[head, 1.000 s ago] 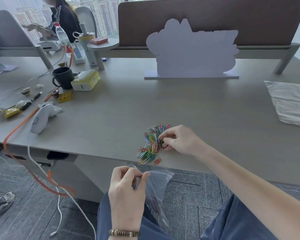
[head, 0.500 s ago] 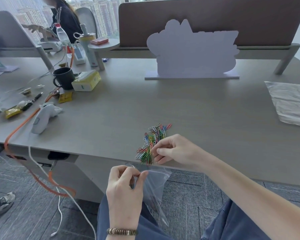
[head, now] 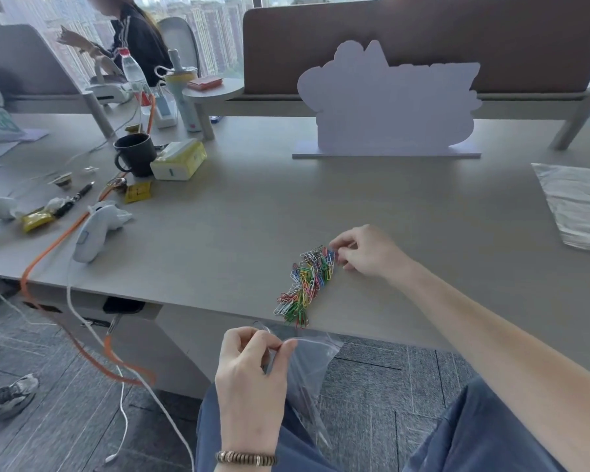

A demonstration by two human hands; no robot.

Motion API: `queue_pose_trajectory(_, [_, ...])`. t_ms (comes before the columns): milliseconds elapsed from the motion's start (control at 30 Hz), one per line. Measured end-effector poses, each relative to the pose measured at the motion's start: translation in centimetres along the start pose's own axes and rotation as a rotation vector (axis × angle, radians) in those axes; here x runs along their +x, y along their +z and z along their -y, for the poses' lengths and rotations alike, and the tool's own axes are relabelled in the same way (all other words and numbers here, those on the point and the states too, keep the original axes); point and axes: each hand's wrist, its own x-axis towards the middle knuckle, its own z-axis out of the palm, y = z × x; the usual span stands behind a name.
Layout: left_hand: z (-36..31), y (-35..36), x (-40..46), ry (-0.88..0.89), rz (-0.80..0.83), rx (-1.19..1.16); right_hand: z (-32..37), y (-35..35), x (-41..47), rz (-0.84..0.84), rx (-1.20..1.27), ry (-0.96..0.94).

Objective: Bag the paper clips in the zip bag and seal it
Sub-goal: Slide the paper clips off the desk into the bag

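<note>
While our right hand (head: pixel 365 253) rests on the desk (head: pixel 239 226) at the far end of the paper clips (head: pixel 305 284), its curled fingertips touch the topmost clips; whether they pinch any we cannot tell. From there the heap runs in a narrow band toward us, ending right at the desk's near edge. Just below that edge, over our lap, our left hand (head: pixel 249 379) pinches the rim of the zip bag (head: pixel 307 369) between thumb and fingers, its mouth gaping open under the heap's near end and its body hanging down against our blue trousers.

We sit at a grey desk with a brown partition behind it and a pale cut-out board (head: pixel 389 100) standing upright in front of that. To the left lie a black mug (head: pixel 135 155), a yellow and white box (head: pixel 179 161), a white handheld controller (head: pixel 94 233) and an orange cable (head: pixel 58 247) trailing over the edge to the grey floor. A crumpled pale sheet (head: pixel 579 206) lies at the right. Another person sits at the far left by the window.

The clips are small wire ones in green, yellow, blue, red, pink and white, loosely tangled. The bag is clear and thin, apparently empty.
</note>
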Motion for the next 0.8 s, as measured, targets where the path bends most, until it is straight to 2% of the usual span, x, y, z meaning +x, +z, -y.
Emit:
queue_pose_trajectory(600, [0.2, -0.2, 0.3, 0.024, -0.018, 0.008, 2.8, 3.4, -7.3, 0.319, 0.385, -0.050])
queue_pose_trajectory(700, [0.2, -0.3, 0.3, 0.013, -0.021, -0.005, 2.5, 1.9, -6.5, 0.261, 0.409, -0.042])
queue_pose_trajectory(800, [0.4, -0.3, 0.2, 0.006, -0.024, -0.011, 1.6, 0.7, -3.8, 0.075, 0.276, -0.011])
